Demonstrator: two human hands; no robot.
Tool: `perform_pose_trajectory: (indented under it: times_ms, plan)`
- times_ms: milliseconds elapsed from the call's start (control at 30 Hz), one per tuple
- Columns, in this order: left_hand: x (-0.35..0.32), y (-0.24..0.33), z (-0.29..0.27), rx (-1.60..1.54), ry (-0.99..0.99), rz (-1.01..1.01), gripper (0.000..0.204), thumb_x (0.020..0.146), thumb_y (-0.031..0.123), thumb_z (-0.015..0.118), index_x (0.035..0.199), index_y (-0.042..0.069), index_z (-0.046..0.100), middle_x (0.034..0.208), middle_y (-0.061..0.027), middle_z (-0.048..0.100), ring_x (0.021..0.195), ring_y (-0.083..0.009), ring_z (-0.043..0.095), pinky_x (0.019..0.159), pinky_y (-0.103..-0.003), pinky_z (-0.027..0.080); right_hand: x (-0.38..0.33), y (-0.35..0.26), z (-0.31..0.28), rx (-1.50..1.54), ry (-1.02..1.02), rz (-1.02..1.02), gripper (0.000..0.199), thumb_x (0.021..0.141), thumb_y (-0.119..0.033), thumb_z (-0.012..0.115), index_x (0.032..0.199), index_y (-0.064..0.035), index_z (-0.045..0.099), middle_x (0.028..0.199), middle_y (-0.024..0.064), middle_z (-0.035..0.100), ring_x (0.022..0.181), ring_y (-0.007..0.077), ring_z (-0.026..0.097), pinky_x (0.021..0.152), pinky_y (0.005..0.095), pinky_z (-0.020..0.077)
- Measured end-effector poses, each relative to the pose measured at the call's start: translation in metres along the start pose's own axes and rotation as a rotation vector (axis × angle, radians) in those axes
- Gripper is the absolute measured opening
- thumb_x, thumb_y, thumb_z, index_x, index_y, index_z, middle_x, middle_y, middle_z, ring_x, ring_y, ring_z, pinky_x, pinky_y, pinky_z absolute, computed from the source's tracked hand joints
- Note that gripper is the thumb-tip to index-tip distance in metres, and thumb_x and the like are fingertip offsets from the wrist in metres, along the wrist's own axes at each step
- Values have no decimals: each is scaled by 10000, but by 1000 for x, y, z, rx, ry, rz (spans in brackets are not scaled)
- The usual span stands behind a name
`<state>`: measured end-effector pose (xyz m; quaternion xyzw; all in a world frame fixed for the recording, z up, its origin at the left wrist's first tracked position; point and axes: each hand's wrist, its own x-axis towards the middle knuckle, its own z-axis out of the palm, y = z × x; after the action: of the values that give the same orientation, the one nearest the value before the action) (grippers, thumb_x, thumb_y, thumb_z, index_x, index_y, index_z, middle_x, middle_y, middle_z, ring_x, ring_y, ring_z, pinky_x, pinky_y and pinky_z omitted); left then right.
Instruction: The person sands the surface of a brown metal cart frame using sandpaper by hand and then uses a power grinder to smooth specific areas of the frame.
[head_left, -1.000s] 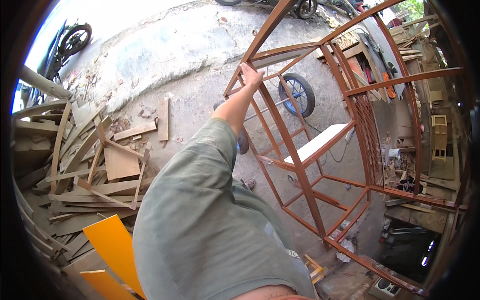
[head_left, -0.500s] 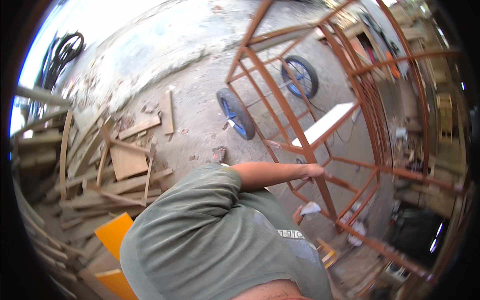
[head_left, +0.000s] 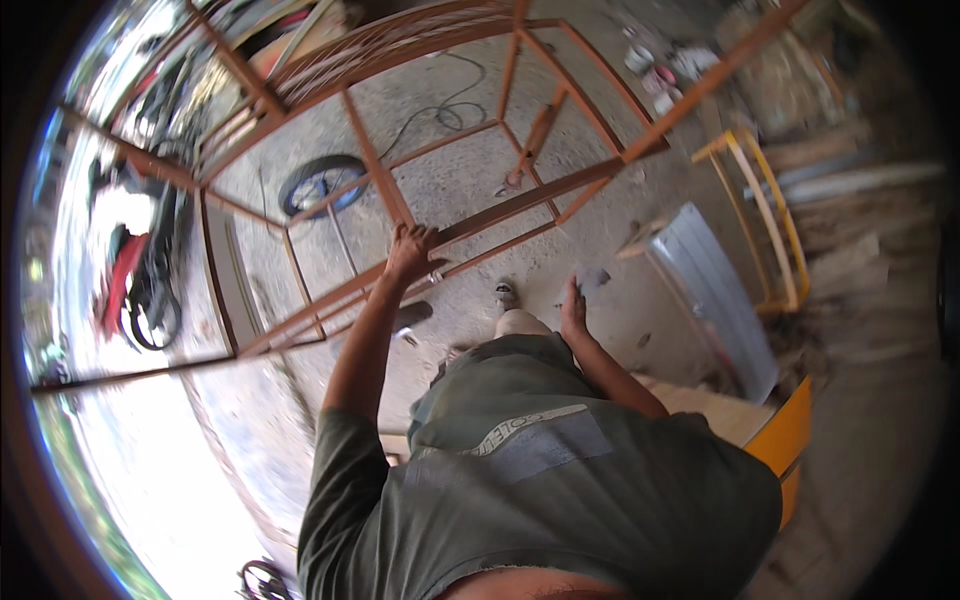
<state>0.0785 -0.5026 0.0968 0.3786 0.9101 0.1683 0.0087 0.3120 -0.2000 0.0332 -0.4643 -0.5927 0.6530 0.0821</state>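
Note:
A large red-brown frame of joined bars (head_left: 520,208) stands before me, with a blue-rimmed wheel (head_left: 322,187) showing through its far left part. My left hand (head_left: 408,250) reaches forward and is closed over its near rail, where an upright bar meets it. Lower and to the right, apart from the frame, my right hand (head_left: 573,308) pinches a small grey piece (head_left: 596,277), thin like a folded sheet or cloth. Blur hides what that piece is made of.
A grey, channel-shaped panel (head_left: 715,300) leans at the right, beside a yellow frame (head_left: 795,250). Orange-yellow boards (head_left: 785,430) lie close to my right side. A loose cable (head_left: 440,115) curls on the concrete beyond the frame. A red motorcycle (head_left: 125,275) stands far left.
My view has swung to the right, so the frame now spans the upper left. My left hand still grips the frame; my right hand, with the grey piece, has come into fuller view.

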Motion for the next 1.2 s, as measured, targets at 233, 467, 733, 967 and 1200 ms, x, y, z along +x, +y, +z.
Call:
perform_pose_trajectory:
  times_ms: [233,467,733,967,1200]
  plan:
    - [45,11,36,-165,-95,-69,305,860,381,729,940,113,608,780,-119,711,741,-346,703,681,-488,535,58,-71,121,294,-47,52,827,1015,-590,386,1498,68,250,1546,273,272,1444,346,280,1170,391,242]
    - [58,12,42,5,-210,-133,372,847,461,733,843,117,590,651,-167,661,612,-420,660,539,-524,517,194,-170,119,469,132,-67,856,1047,-516,332,1562,-19,-139,1649,184,-145,1534,303,-92,1249,389,9]
    - [60,17,38,44,-164,-71,403,855,478,723,774,109,584,592,-139,622,540,-394,636,511,-499,509,140,-158,121,311,155,-154,835,1033,-535,379,1589,-72,-36,1632,227,148,1521,331,143,1218,387,201]
    - [61,21,40,106,-165,-68,414,854,479,726,750,109,572,578,-132,614,513,-376,630,474,-491,494,247,-183,67,580,242,-255,824,1032,-574,357,1563,7,110,1553,267,314,1437,357,346,1162,419,318]
    - [59,18,42,97,-178,-73,479,853,523,719,735,91,549,565,-146,599,502,-374,623,456,-487,475,280,-212,42,943,225,-108,720,1052,-579,287,1533,-49,204,1487,158,317,1370,267,334,1132,386,268]
